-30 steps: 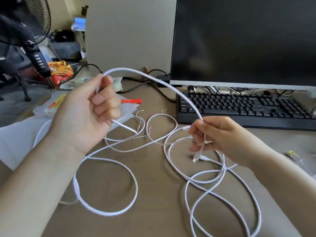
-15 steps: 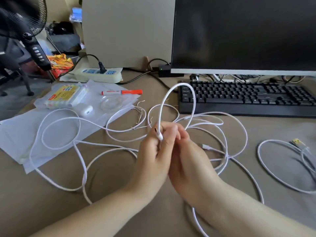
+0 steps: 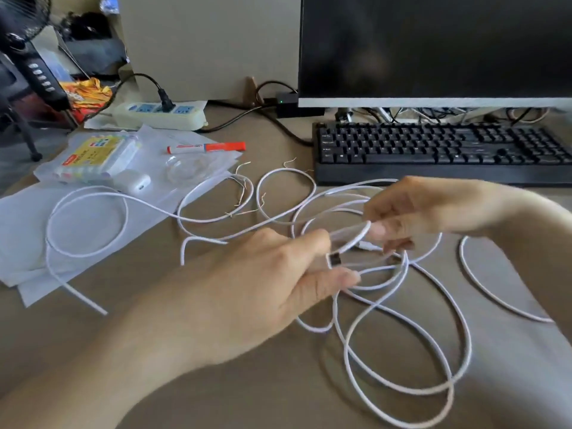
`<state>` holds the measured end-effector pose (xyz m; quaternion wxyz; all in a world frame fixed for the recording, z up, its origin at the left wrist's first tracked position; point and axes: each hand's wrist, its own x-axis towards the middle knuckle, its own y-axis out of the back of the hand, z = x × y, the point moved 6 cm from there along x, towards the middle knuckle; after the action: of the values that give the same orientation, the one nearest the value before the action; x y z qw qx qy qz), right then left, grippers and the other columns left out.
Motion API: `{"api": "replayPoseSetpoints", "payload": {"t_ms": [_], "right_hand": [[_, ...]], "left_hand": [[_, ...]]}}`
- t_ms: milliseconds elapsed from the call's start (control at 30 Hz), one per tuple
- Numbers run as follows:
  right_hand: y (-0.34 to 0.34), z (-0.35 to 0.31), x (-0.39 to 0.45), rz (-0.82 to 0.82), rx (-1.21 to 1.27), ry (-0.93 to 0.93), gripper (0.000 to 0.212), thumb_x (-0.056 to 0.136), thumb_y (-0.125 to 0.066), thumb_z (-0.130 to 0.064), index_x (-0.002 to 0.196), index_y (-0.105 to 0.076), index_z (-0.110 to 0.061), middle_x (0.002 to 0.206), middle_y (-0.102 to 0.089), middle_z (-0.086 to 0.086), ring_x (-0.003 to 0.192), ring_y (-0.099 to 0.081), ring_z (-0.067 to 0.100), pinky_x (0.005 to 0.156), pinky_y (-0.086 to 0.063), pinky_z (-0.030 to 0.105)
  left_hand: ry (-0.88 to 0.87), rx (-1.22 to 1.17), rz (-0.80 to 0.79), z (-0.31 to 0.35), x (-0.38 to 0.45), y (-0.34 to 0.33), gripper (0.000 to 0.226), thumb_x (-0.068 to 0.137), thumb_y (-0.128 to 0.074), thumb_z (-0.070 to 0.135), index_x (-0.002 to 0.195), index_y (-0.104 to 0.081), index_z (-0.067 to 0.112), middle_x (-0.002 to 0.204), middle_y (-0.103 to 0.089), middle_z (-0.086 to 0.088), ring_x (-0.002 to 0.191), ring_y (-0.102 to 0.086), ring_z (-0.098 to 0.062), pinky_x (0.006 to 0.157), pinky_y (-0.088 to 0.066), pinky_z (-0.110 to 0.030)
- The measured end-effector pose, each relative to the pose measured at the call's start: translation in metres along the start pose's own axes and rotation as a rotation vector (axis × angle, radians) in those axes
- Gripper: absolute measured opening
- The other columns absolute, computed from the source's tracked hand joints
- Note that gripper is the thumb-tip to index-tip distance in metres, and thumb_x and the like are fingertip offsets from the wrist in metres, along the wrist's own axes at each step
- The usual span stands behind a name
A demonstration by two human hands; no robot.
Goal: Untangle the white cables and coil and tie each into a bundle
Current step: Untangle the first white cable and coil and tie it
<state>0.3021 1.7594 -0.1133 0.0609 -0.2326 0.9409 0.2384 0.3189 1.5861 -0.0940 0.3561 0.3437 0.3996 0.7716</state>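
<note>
White cables (image 3: 402, 335) lie tangled in loops across the brown desk (image 3: 93, 351). My left hand (image 3: 263, 283) pinches a cable near its dark plug end (image 3: 335, 259), low over the middle of the desk. My right hand (image 3: 411, 212), just right of it, pinches a short doubled-over stretch of the same cable (image 3: 356, 235) between thumb and fingers. Another white cable loop (image 3: 483, 283) lies apart at the right. Thin wire ties (image 3: 244, 193) lie among the loops behind my hands.
A black keyboard (image 3: 442, 150) and a dark monitor (image 3: 433, 48) stand at the back right. Papers (image 3: 24, 236), a pen pack (image 3: 96, 156), a white earbud case (image 3: 133, 182) and a red marker (image 3: 207, 147) lie at the left. A power strip (image 3: 158, 114) and a fan (image 3: 28, 51) are behind.
My hands have dropped from a raised, wide hold, met at the centre, then parted slightly. The tall cable arc has become a small fold in my right hand.
</note>
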Motion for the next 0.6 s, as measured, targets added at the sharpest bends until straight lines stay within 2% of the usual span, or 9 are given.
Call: {"api": "replayPoseSetpoints", "payload": {"t_ms": [67,167,233,300,367,433,500,533,600], "right_hand": [[0.012,0.001,0.002,0.079,0.161,-0.019,0.047,0.08,-0.06,-0.056,0.06,-0.059,-0.015,0.05,-0.043,0.001,0.046,-0.045,0.014,0.055,-0.047,0.019],[0.007,-0.005,0.011,0.176,0.815,-0.049,0.037,0.095,-0.04,-0.03,0.065,-0.052,-0.012,0.051,-0.037,-0.003,0.041,-0.038,0.009,0.049,-0.05,0.023],[-0.01,-0.017,0.016,0.274,1.136,0.052,0.031,0.096,-0.035,-0.022,0.07,-0.05,-0.011,0.055,-0.041,-0.002,0.044,-0.041,0.008,0.052,-0.054,0.025],[-0.028,-0.026,0.018,0.392,1.173,0.162,0.029,0.097,-0.035,-0.015,0.074,-0.052,-0.008,0.054,-0.043,-0.001,0.042,-0.042,0.01,0.057,-0.055,0.028],[-0.039,-0.029,0.016,0.608,0.97,0.217,0.026,0.096,-0.04,-0.01,0.077,-0.057,-0.006,0.052,-0.044,-0.001,0.043,-0.04,0.013,0.056,-0.05,0.03],[-0.044,-0.036,0.007,0.841,0.659,0.316,0.022,0.097,-0.043,-0.011,0.08,-0.056,-0.007,0.053,-0.045,-0.004,0.049,-0.041,0.012,0.053,-0.043,0.025],[-0.051,-0.05,-0.001,0.99,0.234,0.452,0.019,0.098,-0.043,-0.018,0.081,-0.05,-0.013,0.053,-0.045,-0.013,0.047,-0.042,0.001,0.049,-0.039,0.017],[-0.058,-0.056,-0.002,1.005,-0.002,0.492,0.018,0.098,-0.043,-0.022,0.083,-0.049,-0.015,0.051,-0.044,-0.017,0.045,-0.041,0.0,0.046,-0.039,0.02],[-0.072,-0.061,-0.001,0.958,-0.351,0.498,0.024,0.095,-0.039,-0.026,0.088,-0.054,-0.01,0.051,-0.039,-0.016,0.039,-0.037,0.01,0.039,-0.039,0.03]], "left_hand": [[0.165,0.172,-0.046,-0.009,-0.001,-0.004,0.051,0.074,-0.004,0.077,0.071,-0.032,0.034,0.063,-0.05,0.011,0.065,-0.045,-0.011,0.065,-0.046,-0.032],[0.309,0.367,0.071,-0.031,0.002,-0.002,0.055,0.068,-0.002,0.074,0.066,-0.034,0.03,0.071,-0.063,0.005,0.075,-0.058,-0.027,0.068,-0.049,-0.038],[0.329,0.296,0.182,-0.033,0.004,-0.001,0.061,0.079,-0.018,0.071,0.07,-0.05,0.02,0.061,-0.064,0.0,0.064,-0.061,-0.027,0.062,-0.049,-0.037],[0.386,-0.08,0.275,-0.034,0.009,-0.004,0.049,0.09,-0.035,0.051,0.067,-0.058,0.014,0.053,-0.064,0.003,0.049,-0.059,-0.019,0.054,-0.046,-0.031],[0.551,-0.68,0.345,-0.04,0.012,-0.014,0.038,0.096,-0.044,0.036,0.068,-0.057,0.013,0.059,-0.069,0.001,0.045,-0.059,-0.015,0.043,-0.039,-0.021],[0.673,-1.092,0.422,-0.038,0.007,-0.025,0.03,0.092,-0.047,0.035,0.073,-0.058,0.014,0.067,-0.07,0.002,0.057,-0.06,-0.011,0.046,-0.037,-0.018],[0.676,-1.227,0.502,-0.038,0.01,-0.026,0.031,0.083,-0.049,0.042,0.08,-0.062,0.014,0.079,-0.067,-0.001,0.075,-0.057,-0.013,0.058,-0.038,-0.024],[0.689,-1.253,0.538,-0.042,0.015,-0.021,0.035,0.078,-0.05,0.044,0.082,-0.062,0.012,0.083,-0.065,-0.005,0.079,-0.056,-0.015,0.061,-0.038,-0.025],[0.778,-1.341,0.554,-0.054,0.022,-0.018,0.033,0.085,-0.048,0.041,0.076,-0.053,0.01,0.074,-0.058,-0.009,0.065,-0.054,-0.014,0.053,-0.037,-0.018]]}}
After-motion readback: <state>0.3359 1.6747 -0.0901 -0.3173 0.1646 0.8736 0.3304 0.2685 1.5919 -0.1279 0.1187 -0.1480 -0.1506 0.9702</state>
